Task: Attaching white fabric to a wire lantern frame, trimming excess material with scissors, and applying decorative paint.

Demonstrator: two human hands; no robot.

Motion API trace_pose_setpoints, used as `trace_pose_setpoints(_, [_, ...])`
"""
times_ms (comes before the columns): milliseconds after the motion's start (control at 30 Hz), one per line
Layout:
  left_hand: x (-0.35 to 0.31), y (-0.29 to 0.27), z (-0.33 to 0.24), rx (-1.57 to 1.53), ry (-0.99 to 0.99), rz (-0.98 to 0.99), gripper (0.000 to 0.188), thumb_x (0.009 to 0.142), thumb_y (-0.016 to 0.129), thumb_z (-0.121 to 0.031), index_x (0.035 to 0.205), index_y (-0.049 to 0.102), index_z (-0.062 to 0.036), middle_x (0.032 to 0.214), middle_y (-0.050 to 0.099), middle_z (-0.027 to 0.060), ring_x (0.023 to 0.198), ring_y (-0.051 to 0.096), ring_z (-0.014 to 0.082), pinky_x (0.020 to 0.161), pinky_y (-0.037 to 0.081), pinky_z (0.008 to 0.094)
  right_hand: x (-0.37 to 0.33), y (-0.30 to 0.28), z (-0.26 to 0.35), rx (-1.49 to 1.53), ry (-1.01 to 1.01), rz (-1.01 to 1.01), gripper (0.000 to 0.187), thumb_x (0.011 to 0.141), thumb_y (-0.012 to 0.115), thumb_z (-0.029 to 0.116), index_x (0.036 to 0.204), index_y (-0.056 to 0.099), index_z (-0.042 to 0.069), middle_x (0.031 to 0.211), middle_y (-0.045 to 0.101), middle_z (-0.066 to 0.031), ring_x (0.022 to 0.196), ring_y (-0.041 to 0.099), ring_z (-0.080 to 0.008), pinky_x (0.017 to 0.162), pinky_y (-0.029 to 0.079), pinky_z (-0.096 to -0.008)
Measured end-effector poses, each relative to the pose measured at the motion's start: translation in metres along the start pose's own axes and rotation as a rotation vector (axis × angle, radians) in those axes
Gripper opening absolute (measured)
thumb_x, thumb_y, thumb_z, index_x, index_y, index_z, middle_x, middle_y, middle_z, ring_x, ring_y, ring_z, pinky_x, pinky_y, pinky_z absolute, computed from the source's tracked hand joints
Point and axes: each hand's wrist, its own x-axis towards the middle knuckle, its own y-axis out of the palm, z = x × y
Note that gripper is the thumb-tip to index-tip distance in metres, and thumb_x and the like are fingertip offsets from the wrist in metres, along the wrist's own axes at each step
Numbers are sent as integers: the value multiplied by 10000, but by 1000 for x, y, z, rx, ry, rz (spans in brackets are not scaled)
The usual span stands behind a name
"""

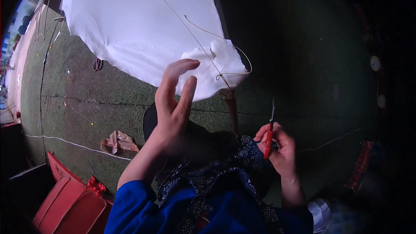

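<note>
**White cloth pinned by tension, thread run out to the left hand**

White fabric (pixel 143 30) lies spread on the green mat (pixel 86 99), reaching to the mat's far edge; its near corner is bunched up, likely because the thread pulls on it there. Tan thread (pixel 195 39) crosses the cloth in a straight taut line and loops slack at the bunched corner.

Left hand (pixel 173 104) is raised above the lap, fingers spread and apart, gripping nothing I can see. Can't tell whether the thread actually runs through those fingers.

Right hand (pixel 279 147) is closed around red-handled snips (pixel 269 134), blade pointing up and away from the lap, so the tip is kept clear of the cloth and ready near the thread end. Hands are well apart.

Dark blue patterned fabric (pixel 216 169) sits on the lap between both forearms.

Off to the left on the mat: small red scissors (pixel 97 64) just beside the white cloth's edge, a crumpled brown paper scrap (pixel 118 142), and a red bag (pixel 71 203) at the near-left corner.
</note>
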Motion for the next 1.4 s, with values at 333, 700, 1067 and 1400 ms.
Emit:
trace_pose_setpoints(333, [46,-9,60,655,15,265,362,786,709,-211,1093,612,-46,1090,618,92,1088,539,269,918,431,395,153,-8,43,-288,-74,100,248,918,572,196,1068,596,0,884,626,-19,810,552,-60,756,431,-218])
trace_pose_setpoints(700, [36,-6,38,36,-305,524,249,795,695,-178,946,651,15,789,672,116,729,630,160,707,491,297,181,-14,52,-369,74,371,313,916,560,340,1023,599,49,922,634,-3,767,556,-42,745,405,-198])
trace_pose_setpoints(1067, [57,2,63,-301,-373,500,381,789,661,-109,1141,591,20,994,675,115,830,662,159,793,542,288,168,-56,129,-1084,-345,421,218,784,639,151,923,547,11,932,591,-48,833,577,-127,785,448,-274])
trace_pose_setpoints(1400, [93,5,82,-305,-241,568,378,760,642,-64,1130,608,2,910,692,98,803,663,124,802,524,254,208,-9,181,-1907,-914,662,295,702,728,219,793,525,26,757,516,-78,729,543,-235,652,431,-366])
